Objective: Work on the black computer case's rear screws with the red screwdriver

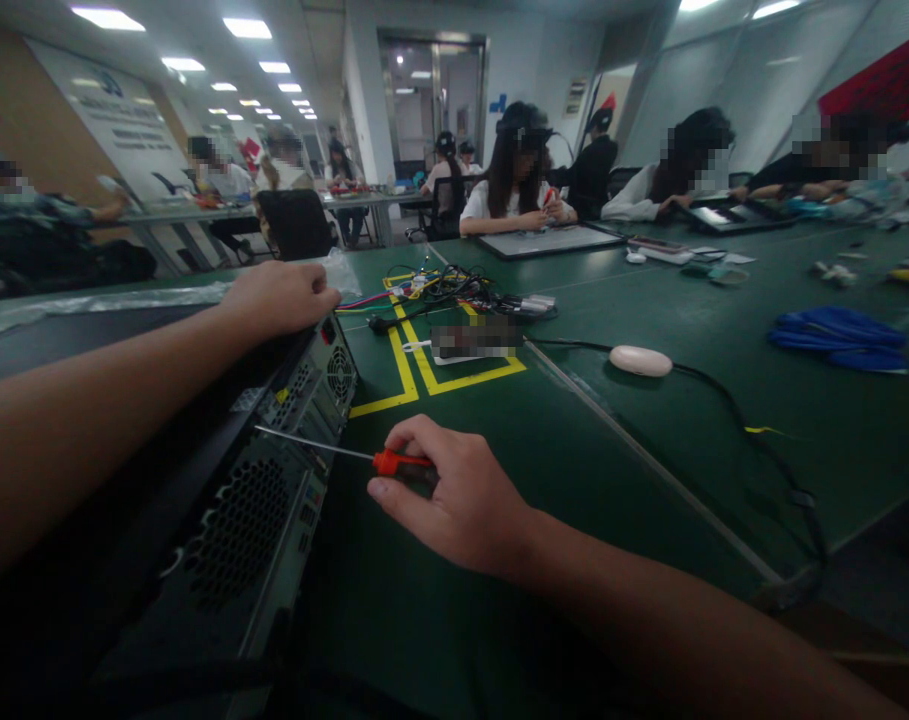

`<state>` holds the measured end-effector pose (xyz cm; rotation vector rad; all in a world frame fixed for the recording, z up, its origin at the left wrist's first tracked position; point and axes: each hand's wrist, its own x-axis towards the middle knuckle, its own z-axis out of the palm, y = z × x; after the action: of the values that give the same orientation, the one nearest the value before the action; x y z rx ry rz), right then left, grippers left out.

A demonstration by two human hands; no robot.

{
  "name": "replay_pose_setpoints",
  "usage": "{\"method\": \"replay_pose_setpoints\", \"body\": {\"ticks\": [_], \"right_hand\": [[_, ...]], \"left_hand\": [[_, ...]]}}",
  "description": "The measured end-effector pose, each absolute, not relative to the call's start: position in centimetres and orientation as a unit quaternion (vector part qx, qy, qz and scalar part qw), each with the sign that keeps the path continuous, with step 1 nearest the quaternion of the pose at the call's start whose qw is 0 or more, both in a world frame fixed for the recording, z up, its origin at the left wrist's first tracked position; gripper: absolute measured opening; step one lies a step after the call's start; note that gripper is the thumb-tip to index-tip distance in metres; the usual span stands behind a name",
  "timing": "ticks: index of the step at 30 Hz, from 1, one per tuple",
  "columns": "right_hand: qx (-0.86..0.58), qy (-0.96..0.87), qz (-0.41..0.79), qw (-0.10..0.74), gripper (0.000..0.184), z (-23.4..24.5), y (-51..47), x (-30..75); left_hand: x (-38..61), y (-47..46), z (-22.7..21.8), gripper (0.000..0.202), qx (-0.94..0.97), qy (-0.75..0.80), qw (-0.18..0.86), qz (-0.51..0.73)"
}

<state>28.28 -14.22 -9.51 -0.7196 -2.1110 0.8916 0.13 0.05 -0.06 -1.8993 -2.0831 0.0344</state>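
Clock directions are taken from the middle of the view. The computer case point(244, 530) lies at eight o'clock on the green table point(611, 500), its ported panel turned toward the right. At half past nine, the left hand point(281, 295) rests with curled fingers on the far edge of the case; whether it grips this edge, I cannot tell. At six o'clock, the right hand point(458, 490) grasps the orange-and-black handle of a screwdriver point(385, 461). Its shaft points to nine o'clock, and tip contact is unclear. Tangled cables point(454, 288) lie at twelve.
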Motion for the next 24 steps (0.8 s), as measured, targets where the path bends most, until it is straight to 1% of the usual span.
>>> {"method": "replay_pose_setpoints", "body": {"ticks": [3, 7, 14, 24], "right_hand": [[-0.280, -0.819, 0.346, 0.361, 0.022, -9.68, -14.13, 28.26], [-0.276, -0.817, 0.358, 0.358, 0.016, -9.72, -14.06, 28.23], [-0.276, -0.821, 0.352, 0.354, 0.013, -9.49, -14.18, 28.30], [-0.272, -0.822, 0.344, 0.363, 0.013, -9.70, -13.95, 28.22]], "left_hand": [[0.04, 0.11, -0.07, 0.058, -0.668, -0.727, 0.158, 0.011], [-0.13, 0.14, -0.15, 0.060, -0.669, -0.726, 0.158, 0.008], [0.26, -0.21, 0.11, 0.056, -0.664, -0.729, 0.164, 0.022], [0.42, -0.28, 0.12, 0.057, -0.661, -0.733, 0.161, 0.021]]}}
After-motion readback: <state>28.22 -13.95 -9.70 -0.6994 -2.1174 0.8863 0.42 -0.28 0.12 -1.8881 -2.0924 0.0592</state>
